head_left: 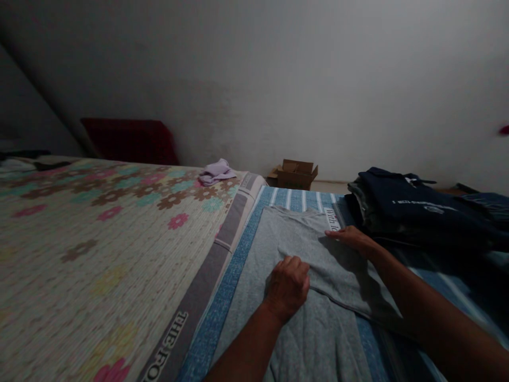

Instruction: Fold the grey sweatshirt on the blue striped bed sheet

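A grey T-shirt (258, 265) lies spread on the blue striped cloth, with part of it folded over on the right. White print reading "With lo" (331, 218) shows near its upper right edge. My left hand (289, 284) is closed on the middle of the shirt, knuckles up, and fabric wrinkles run out from it; its fingertips are hidden. Farther up and to the right, my right hand (352, 237) lies with fingers stretched out on the shirt just below the print. A dark shadow of that arm falls across the fabric.
A stack of folded dark clothes (421, 207) sits at the right, close to my right forearm. On the left is a flower-patterned mattress cover (131, 254) with a crumpled lilac cloth (217, 172). Beyond stand an open cardboard box (296, 175) and a dark red object (129, 140) by the wall.
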Demonstrator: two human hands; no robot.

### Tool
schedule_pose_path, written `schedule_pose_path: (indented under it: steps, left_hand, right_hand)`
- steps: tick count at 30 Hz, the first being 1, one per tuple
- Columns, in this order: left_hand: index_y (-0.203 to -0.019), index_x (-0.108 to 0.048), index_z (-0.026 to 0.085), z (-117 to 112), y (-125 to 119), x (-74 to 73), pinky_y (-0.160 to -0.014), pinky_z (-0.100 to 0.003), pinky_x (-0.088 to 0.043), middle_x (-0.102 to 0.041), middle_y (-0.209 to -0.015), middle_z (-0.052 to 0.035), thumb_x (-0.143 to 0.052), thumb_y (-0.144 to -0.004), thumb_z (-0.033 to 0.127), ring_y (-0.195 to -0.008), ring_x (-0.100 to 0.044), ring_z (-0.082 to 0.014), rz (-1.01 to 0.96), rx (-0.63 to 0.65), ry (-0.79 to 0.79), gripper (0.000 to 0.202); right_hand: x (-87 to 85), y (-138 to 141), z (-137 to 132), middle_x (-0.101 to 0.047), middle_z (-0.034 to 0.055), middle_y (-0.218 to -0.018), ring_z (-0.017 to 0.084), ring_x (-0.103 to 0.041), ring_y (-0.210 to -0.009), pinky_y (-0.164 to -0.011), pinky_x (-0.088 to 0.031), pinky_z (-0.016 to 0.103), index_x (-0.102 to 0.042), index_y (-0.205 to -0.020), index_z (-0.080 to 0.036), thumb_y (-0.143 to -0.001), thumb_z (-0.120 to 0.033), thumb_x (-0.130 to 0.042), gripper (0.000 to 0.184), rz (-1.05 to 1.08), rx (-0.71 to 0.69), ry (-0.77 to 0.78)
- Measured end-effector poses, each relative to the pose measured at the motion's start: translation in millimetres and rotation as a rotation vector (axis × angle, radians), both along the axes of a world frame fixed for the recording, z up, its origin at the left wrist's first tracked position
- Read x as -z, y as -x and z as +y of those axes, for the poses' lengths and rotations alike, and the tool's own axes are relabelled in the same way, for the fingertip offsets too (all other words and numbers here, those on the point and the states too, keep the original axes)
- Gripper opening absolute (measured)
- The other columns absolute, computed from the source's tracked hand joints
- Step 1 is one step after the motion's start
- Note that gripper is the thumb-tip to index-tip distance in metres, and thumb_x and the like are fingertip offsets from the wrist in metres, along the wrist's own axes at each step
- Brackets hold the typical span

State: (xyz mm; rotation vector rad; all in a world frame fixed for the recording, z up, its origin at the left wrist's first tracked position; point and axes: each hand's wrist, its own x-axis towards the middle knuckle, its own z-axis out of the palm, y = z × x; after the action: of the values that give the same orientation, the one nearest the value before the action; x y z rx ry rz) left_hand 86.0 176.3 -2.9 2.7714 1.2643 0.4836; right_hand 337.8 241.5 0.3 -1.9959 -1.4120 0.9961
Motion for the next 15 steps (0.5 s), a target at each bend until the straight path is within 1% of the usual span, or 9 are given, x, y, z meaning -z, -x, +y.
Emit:
schedule_pose_path:
  steps: [3,6,8,11,15]
  left_hand:
    - [-0.084,-0.051,0.021,0,0,0.8,-0.075,-0.03,-0.041,-0.057,-0.09,-0.0022,-0.054,-0.083,0.019,-0.087,-0.052,-0.0183,-0.009,-0.001,-0.013,0.004]
    - [-0.084,-0.051,0.021,-1,0,0.7,-0.075,-0.03,-0.042,-0.056,-0.089,-0.002,-0.054,-0.082,0.018,-0.086,-0.052,-0.0183,0.003,-0.002,-0.01,0.004]
    - [-0.084,-0.051,0.021,-1,0,0.4,-0.074,-0.03,-0.042,-0.056,-0.088,-0.0022,-0.054,-0.082,0.018,-0.086,-0.051,-0.0185,0.013,0.003,-0.003,0.004]
    - [-0.084,-0.051,0.021,-2,1,0.0,-0.075,-0.031,-0.042,-0.056,-0.089,-0.0023,-0.054,-0.082,0.017,-0.086,-0.051,-0.0189,0.015,0.014,-0.017,0.005]
    - [-0.084,-0.051,0.02,-2,1,-0.8,-0.074,-0.031,-0.042,-0.056,-0.088,-0.0023,-0.054,-0.082,0.017,-0.086,-0.051,-0.0192,0.017,0.021,-0.029,0.005]
  right_hand:
    - [0.4,2,3,-0.057,0.0037,-0.054,0.012,-0.048,-0.045,-0.042,-0.034,0.023,-0.06,-0.061,-0.013,-0.073,-0.055,-0.06,0.043,0.018,-0.011,0.021]
    - [0.8,4,6,-0.053,0.0003,-0.05,0.01,-0.044,-0.042,-0.041,-0.03,0.022,-0.057,-0.057,-0.015,-0.069,-0.046,-0.065,0.035,-0.024,-0.035,-0.013]
    - [1.5,5,8,-0.049,-0.0021,-0.048,0.009,-0.041,-0.043,-0.042,-0.027,0.022,-0.056,-0.056,-0.015,-0.07,-0.043,-0.064,0.032,-0.087,-0.035,-0.078]
    - [4.2,6,11,-0.048,-0.003,-0.049,0.009,-0.043,-0.048,-0.045,-0.026,0.022,-0.058,-0.055,-0.016,-0.074,-0.04,-0.06,0.03,-0.207,-0.037,-0.17]
    - [9.3,7,12,-0.052,-0.0015,-0.051,0.011,-0.048,-0.052,-0.048,-0.027,0.023,-0.062,-0.055,-0.016,-0.073,-0.035,-0.061,0.027,-0.341,-0.086,-0.172]
